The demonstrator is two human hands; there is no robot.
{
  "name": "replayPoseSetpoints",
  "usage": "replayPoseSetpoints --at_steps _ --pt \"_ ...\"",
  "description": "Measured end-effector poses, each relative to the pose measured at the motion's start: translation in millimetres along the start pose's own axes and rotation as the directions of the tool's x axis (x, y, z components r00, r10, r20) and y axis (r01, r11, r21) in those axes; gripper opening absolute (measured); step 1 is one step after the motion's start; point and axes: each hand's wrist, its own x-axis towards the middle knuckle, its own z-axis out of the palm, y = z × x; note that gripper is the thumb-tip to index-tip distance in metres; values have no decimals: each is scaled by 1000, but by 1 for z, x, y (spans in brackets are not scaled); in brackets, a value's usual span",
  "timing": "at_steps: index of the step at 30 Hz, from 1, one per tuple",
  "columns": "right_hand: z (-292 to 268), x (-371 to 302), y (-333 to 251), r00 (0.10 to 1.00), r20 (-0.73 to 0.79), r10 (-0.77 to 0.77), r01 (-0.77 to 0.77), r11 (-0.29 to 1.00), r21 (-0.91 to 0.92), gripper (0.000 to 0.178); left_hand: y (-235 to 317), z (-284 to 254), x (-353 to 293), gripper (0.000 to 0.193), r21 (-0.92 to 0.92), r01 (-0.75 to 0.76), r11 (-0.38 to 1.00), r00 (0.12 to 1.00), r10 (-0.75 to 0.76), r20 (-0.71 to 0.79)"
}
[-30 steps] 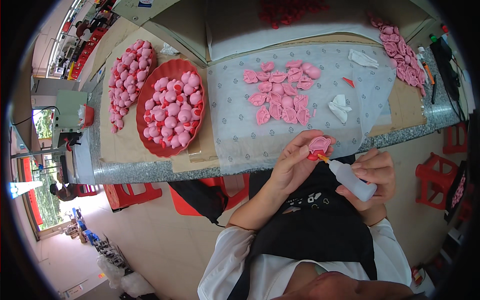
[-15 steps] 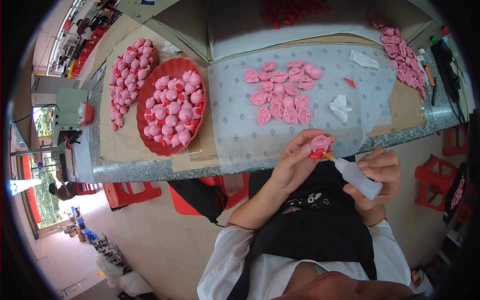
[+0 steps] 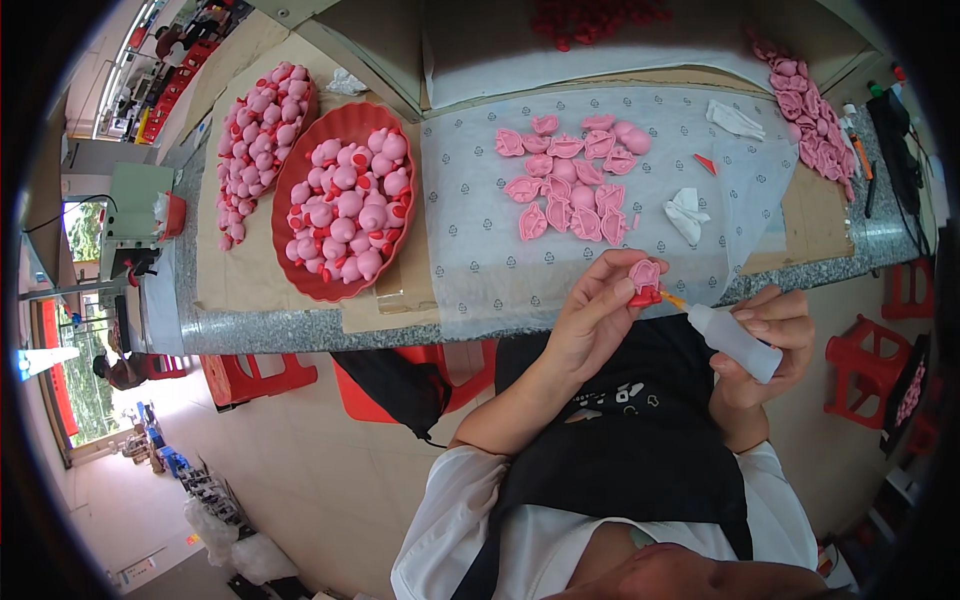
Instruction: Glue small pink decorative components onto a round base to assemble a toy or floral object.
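Head view: we record left hand [image 3: 590, 318] fingers pinching a pink-and-red piece [image 3: 645, 278] near the table's front edge [image 3: 390, 328]; right hand [image 3: 778, 335] fingers curl around a whitish bottle [image 3: 738, 345], its orange tip at the red part, contact unclear. We note white printing on the black apron [image 3: 620, 460], dark symbols repeating across the white sheet [image 3: 475, 165].

Your one left hand [image 3: 592, 312], your one right hand [image 3: 770, 335], one squeeze bottle [image 3: 737, 343], one pink-and-red piece [image 3: 645, 276] in hand, two ball heaps [image 3: 345, 220], one patterned sheet [image 3: 545, 262], two white wads [image 3: 687, 217] upon it, one black apron [image 3: 620, 470].
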Motion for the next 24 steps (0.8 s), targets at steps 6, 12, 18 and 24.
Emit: replayPoseSetpoints --at_steps 6,12,18,24 --pt "3 1 1 1000 -7 -7 6 1000 -13 40 1 -1 0 31 2 -4 1000 1000 4 1" --pt "2 1 2 999 21 -24 24 1000 -6 41 2 0 0 34 -9 12 1000 1000 -12 25" --pt "5 0 -1 998 57 -25 26 1000 -10 45 1 0 0 37 -39 36 999 996 -33 78" --pt "5 2 0 994 94 -46 48 999 -21 47 0 -1 0 37 -29 44 999 996 -42 80"
